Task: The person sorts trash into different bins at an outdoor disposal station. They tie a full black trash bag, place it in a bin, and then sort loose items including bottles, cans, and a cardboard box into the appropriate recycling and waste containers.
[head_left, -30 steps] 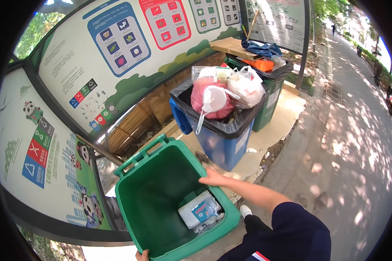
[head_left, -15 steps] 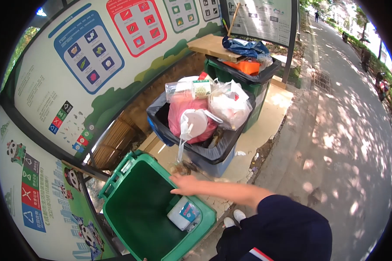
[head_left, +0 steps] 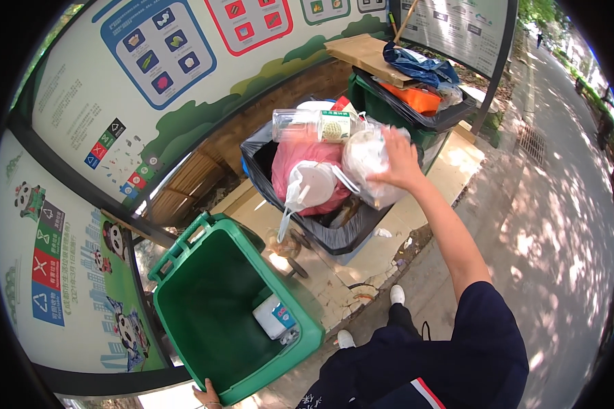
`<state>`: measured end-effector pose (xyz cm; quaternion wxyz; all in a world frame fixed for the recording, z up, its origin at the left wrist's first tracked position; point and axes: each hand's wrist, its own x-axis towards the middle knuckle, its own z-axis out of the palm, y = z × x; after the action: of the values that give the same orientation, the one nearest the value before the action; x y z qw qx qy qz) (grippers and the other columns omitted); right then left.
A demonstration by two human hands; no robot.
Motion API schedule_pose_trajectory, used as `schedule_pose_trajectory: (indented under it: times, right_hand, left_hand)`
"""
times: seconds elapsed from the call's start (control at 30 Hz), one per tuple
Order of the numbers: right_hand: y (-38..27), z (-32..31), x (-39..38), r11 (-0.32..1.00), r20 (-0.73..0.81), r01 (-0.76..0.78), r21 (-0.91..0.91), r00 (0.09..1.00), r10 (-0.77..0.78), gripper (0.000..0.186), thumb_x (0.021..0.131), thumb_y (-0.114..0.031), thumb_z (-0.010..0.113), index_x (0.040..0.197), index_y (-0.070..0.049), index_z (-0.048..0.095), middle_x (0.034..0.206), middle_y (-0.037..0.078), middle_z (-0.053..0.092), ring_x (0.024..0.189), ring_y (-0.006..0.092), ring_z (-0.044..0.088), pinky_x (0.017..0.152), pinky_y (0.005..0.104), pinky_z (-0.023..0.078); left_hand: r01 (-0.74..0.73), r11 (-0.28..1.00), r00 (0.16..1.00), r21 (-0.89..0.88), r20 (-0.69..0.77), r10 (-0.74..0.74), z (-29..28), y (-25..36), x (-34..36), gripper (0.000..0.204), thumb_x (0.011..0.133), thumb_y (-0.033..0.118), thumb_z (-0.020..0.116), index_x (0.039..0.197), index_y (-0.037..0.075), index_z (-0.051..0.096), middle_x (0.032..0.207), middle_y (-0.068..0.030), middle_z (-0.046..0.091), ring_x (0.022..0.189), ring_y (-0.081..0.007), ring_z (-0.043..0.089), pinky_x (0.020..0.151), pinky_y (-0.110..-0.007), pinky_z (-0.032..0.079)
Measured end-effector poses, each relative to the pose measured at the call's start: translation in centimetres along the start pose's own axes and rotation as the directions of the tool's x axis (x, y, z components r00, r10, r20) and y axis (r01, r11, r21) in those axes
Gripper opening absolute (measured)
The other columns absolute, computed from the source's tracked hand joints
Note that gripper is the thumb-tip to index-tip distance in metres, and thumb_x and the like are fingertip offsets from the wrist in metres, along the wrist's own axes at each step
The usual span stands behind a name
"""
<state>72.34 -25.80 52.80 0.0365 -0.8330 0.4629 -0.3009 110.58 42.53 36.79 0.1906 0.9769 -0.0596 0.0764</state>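
Note:
My right hand (head_left: 400, 161) reaches onto a white plastic bag (head_left: 368, 163) of rubbish, thumb and fingers spread over its side. That bag lies heaped in a bin with a black liner (head_left: 351, 235), beside a pink bag (head_left: 297, 160). On the pink bag rest a white cup in a thin carrier (head_left: 314, 185) and a clear plastic container with a green label (head_left: 312, 126). At the lower edge my left hand (head_left: 208, 395) grips the rim of a tilted green wheelie bin (head_left: 297, 341). Inside it lies a white and blue packet (head_left: 273, 317).
Behind stands another green bin (head_left: 368, 95) with flat cardboard (head_left: 361, 58), a blue plastic sheet (head_left: 419, 65) and an orange item (head_left: 413, 100) on top. Printed panels (head_left: 68, 116) wall the left and back. A paved path (head_left: 525, 273) runs along the right.
My right hand has moved from beside the green wheelie bin's rim up and right to the white bag. My left hand now shows at the wheelie bin's near rim. The view has shifted.

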Motion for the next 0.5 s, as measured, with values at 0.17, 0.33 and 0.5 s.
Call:
schedule_pose_trajectory:
  times: [0.17, 0.33, 0.5]
  right_hand:
    - [5.4, 4.9, -2.6, 0.985, 0.189, 0.091, 0.143, 0.975, -0.118, 0.092, 0.050, -0.045, 0.070, 0.126, -0.011, 0.030, 0.127, 0.019, 0.028, 0.108, 0.0360, 0.035, 0.091, 0.0425, 0.029]
    - [1.1, 3.8, -2.0, 0.954, 0.297, 0.286, 0.085, 0.907, -0.299, 0.082, 0.052, -0.038, 0.072, 0.120, -0.006, 0.038, 0.121, 0.023, 0.034, 0.101, 0.0413, 0.038, 0.089, 0.0455, 0.030]
    - [2.5, 6.8, -1.8, 0.962, 0.327, 0.266, 0.058, 0.906, -0.270, 0.089, 0.052, -0.036, 0.073, 0.123, -0.004, 0.029, 0.122, 0.029, 0.029, 0.099, 0.0431, 0.040, 0.078, 0.0450, 0.041]
  left_hand:
    - [-0.038, 0.991, 0.930, 0.130, -0.359, 0.083, -1.3, 16.5, -3.8, 0.061, 0.078, 0.032, 0.050, 0.124, -0.002, 0.028, 0.125, -0.0251, 0.029, 0.117, -0.0373, 0.027, 0.097, -0.041, 0.024]
    - [-0.518, 0.855, 0.801, -0.025, -0.365, 0.474, -2.4, 35.7, -7.1, 0.055, 0.074, 0.014, 0.055, 0.122, 0.000, 0.032, 0.126, -0.0222, 0.027, 0.117, -0.0354, 0.027, 0.097, -0.041, 0.022]
    - [-0.815, 0.515, 0.575, -0.265, -0.254, 0.778, -0.1, 56.8, -7.4, 0.067, 0.063, 0.015, 0.066, 0.121, 0.001, 0.034, 0.127, -0.0211, 0.027, 0.118, -0.0348, 0.028, 0.096, -0.040, 0.025]
